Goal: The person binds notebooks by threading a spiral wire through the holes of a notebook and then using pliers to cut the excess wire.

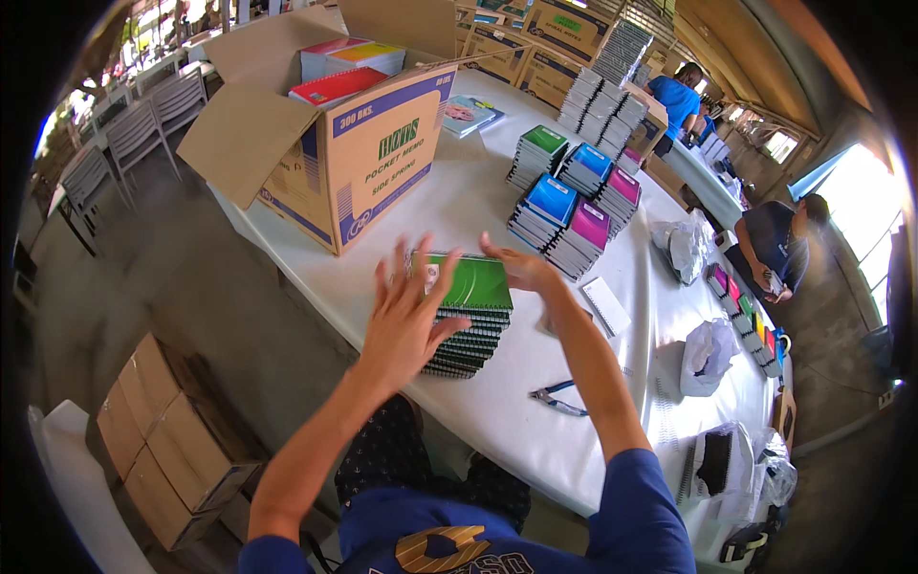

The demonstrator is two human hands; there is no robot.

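Observation:
A tall stack of green-covered spiral notebooks (481, 287) stands near the table's front edge, its wire bindings facing me. My left hand (402, 320) is over the left side of the stack, fingers spread apart and holding nothing. At the far right corner of the stack is my right hand (524, 268), its fingers stretched out along the edge; whether it presses on the notebooks I cannot tell. Right of the stack lie a small white spiral pad (606, 306) and pliers with blue handles (559, 397).
An open cardboard box (382, 158) holds coloured notebooks. Stacks of blue, green and purple notebooks (550, 201) stand behind, with taller stacks (602, 105) beyond. Plastic bags (710, 356) sit at right. Closed cartons (177, 430) are at lower left. A person (779, 244) handles something at right.

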